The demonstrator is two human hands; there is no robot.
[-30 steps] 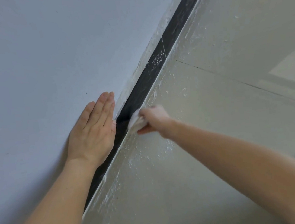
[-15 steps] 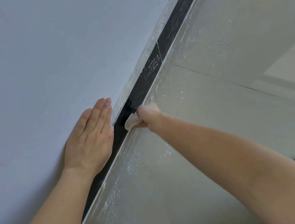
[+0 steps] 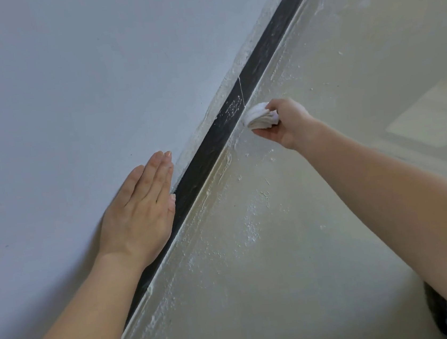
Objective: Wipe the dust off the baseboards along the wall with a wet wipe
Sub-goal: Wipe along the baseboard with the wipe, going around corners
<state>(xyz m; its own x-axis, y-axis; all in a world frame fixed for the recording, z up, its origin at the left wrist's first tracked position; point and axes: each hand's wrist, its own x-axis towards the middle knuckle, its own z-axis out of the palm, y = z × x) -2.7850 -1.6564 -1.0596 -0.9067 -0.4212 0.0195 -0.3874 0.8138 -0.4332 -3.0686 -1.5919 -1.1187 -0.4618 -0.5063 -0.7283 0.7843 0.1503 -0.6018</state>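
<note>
A black baseboard runs diagonally from lower left to upper right between the pale wall and the floor. White dust streaks mark it near a thin joint line. My right hand grips a folded white wet wipe, whose tip touches the baseboard's lower edge just below the joint. My left hand lies flat on the wall, fingers together, its edge beside the top of the baseboard.
The glossy beige floor carries white dust specks and smears along the baseboard. Rough white plaster edges the top of the baseboard. A dark object shows at the bottom right under my right arm.
My right hand has slid the wipe farther along the baseboard, up and to the right, to the joint line. My left hand stays flat on the wall.
</note>
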